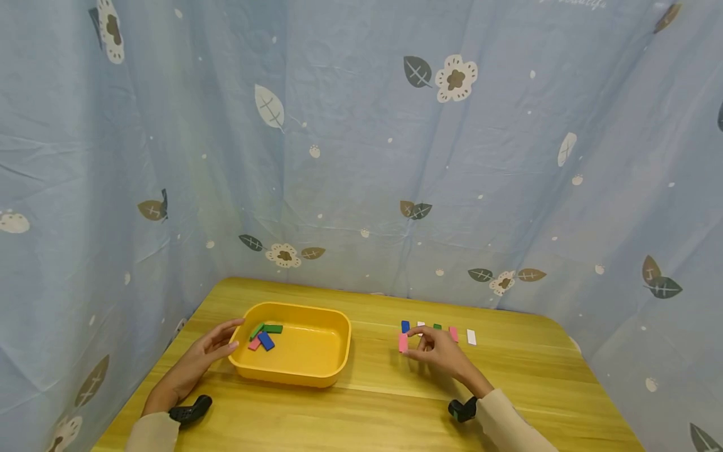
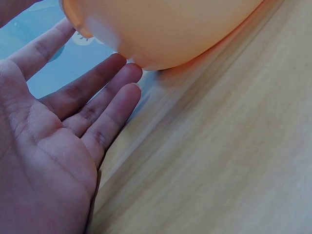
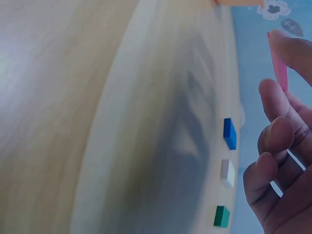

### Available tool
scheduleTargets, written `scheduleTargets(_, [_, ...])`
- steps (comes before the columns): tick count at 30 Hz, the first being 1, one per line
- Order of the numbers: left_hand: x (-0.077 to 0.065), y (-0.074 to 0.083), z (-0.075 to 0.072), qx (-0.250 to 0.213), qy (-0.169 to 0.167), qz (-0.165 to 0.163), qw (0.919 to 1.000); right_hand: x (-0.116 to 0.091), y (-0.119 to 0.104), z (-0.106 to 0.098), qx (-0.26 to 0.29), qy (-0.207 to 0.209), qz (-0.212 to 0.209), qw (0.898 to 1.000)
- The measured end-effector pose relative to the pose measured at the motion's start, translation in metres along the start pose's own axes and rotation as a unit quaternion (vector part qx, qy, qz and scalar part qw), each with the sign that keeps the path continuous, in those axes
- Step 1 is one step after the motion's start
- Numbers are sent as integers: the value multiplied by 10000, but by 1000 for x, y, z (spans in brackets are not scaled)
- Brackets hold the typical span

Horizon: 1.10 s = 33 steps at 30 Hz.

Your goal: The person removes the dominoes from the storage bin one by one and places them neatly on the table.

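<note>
Right hand (image 1: 443, 355): grip closed to a narrow pinch between thumb and forefinger; contents, one held pink block (image 1: 403, 343), flat and oblong, lifted clear of the worktop (image 1: 361, 420). Other fingers loosely bent.

Left hand (image 1: 194, 361): grip wide, fingers spread and nearly straight, nothing enclosed; fingertips at the left end of the yellow basin (image 1: 290, 376).

Row of five small blocks, beside and beyond the right hand, left to right: blue row block (image 1: 405, 326), just behind the held pink block in the head view; first white block (image 3: 227, 173), partly hidden by the fingers in the head view; green row block (image 3: 222, 216), likewise; pink row block (image 1: 454, 334); second white block (image 1: 471, 337), at the right end. All apart from one another.

Yellow basin: oblong, rounded corners, standing on the left of the worktop. Contents, four blocks gathered at its left end: two green blocks (image 1: 273, 329), one pink basin block (image 1: 254, 344), one blue basin block (image 1: 266, 341).

Wrists: one black device each, left device (image 1: 192, 411) and right device (image 1: 463, 410); pale sleeves (image 1: 514, 424).

Surround: light-blue curtain (image 1: 350, 157), printed with flowers and leaves.
</note>
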<state>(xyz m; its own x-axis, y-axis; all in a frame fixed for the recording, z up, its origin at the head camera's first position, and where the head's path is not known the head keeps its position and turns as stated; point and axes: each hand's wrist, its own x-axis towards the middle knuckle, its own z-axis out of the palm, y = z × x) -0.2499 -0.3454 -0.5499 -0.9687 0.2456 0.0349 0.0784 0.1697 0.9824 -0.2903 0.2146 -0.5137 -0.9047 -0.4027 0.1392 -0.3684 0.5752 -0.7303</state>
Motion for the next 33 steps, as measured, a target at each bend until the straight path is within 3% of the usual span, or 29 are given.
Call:
scheduleTargets(5, [0, -1, -1, -30, -17, 25, 10000, -5, 7, 1, -88, 69, 4, 9999])
scheduleTargets(13, [1, 0, 1, 89, 30, -82, 9999, -7, 18, 2, -168, -8, 376, 9992])
scheduleTargets(22, [3, 2, 1, 26, 3, 5, 10000, 0, 22, 3, -660, 168, 397, 9969])
scheduleTargets(33, [1, 2, 0, 1, -41, -37, 10000, 1, 20, 8, -1093, 10, 393, 9932])
